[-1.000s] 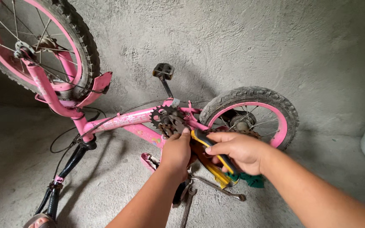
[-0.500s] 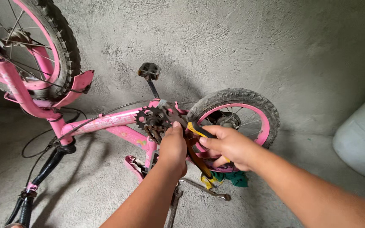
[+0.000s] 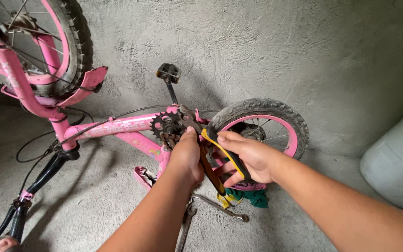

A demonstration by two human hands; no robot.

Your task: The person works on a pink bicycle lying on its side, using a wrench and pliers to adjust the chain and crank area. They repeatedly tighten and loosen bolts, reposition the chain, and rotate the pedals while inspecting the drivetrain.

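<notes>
One small pink bicycle (image 3: 117, 126) stands upside down on the grey concrete floor (image 3: 99, 196), against a rough concrete wall (image 3: 257, 51). Its two wheels are both in view: one wheel (image 3: 33, 42) rises at the far left and the other wheel (image 3: 262, 123) sits right of centre, close to the wall. Between them sits one rusty toothed chainring (image 3: 164, 125), with one black pedal (image 3: 169, 72) sticking up above it on its crank. The left hand (image 3: 187, 156) is curled around the chain area just below the chainring, its thumb tip touching the metal there; what lies inside the palm cannot be told. The right hand (image 3: 248, 156) is closed firmly around the two yellow-and-black handles of one pair of pliers (image 3: 211, 137), whose nose reaches up and left onto the hub beside the chainring. Near the hands, low on the floor, lie one slim metal tool (image 3: 220, 207) and one green cloth (image 3: 253, 197). A pale rounded container (image 3: 395, 163) stands at the far right edge.
</notes>
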